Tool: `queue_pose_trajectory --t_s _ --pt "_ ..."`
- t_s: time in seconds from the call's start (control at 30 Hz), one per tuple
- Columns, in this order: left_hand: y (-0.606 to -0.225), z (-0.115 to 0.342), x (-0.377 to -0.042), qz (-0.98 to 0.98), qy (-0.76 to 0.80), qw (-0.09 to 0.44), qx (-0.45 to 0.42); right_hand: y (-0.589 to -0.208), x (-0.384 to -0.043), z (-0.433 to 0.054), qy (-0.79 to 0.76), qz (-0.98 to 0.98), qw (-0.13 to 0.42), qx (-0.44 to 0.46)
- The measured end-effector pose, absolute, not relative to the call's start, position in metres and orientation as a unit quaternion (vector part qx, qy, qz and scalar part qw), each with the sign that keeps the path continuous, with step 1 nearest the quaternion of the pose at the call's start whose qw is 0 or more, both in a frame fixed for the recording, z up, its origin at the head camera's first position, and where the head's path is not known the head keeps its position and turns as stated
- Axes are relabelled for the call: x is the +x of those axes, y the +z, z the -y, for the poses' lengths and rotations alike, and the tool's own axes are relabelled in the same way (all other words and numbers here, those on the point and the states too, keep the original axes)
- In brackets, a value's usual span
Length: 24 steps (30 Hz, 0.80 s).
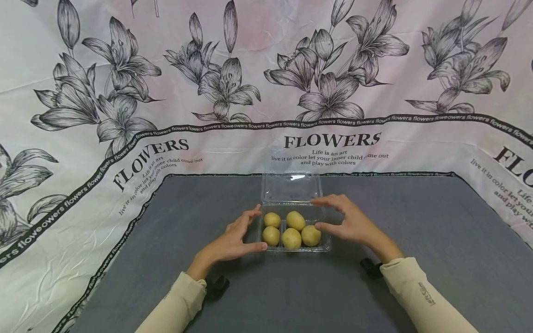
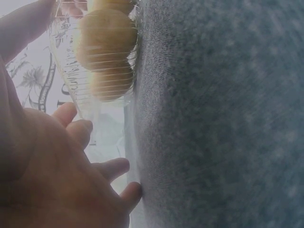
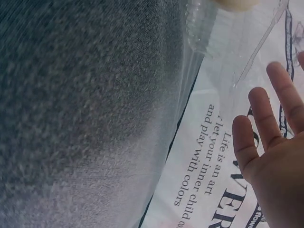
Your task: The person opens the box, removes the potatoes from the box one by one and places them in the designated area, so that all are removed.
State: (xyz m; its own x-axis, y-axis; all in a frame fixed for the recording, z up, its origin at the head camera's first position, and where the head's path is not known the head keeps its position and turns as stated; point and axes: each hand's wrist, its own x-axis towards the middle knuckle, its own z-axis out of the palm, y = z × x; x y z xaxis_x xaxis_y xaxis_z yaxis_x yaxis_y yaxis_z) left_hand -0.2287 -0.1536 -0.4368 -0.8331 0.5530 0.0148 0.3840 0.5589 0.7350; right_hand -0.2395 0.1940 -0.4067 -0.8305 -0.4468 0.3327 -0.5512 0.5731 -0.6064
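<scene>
A clear plastic clamshell box stands on the table with its lid raised at the back. Inside lie several round yellow pieces that look like small potatoes, two left of a divider and three right of it. My left hand is at the box's left side, thumb by the front corner, fingers spread toward the back. My right hand is over the right side, its index finger near the back rim and its thumb beside the rightmost potato. In the right wrist view, several fingers extend apart from the box.
A grey cloth covers the table. Behind and to the sides hangs a white curtain with printed flowers and lettering. Dark wrist-worn devices sit under both wrists.
</scene>
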Motion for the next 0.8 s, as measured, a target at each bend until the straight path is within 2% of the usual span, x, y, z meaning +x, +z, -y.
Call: queue_pose_trajectory --t_s 0.37,0.8 --pt "-0.438 0.155 -0.229 -0.877 0.384 0.107 0.268 -0.411 -0.236 -0.185 0.334 0.885 0.052 0.319" --pt "-0.437 0.155 -0.230 -0.879 0.381 0.110 0.264 -0.419 -0.238 -0.182 0.328 0.884 0.054 0.330"
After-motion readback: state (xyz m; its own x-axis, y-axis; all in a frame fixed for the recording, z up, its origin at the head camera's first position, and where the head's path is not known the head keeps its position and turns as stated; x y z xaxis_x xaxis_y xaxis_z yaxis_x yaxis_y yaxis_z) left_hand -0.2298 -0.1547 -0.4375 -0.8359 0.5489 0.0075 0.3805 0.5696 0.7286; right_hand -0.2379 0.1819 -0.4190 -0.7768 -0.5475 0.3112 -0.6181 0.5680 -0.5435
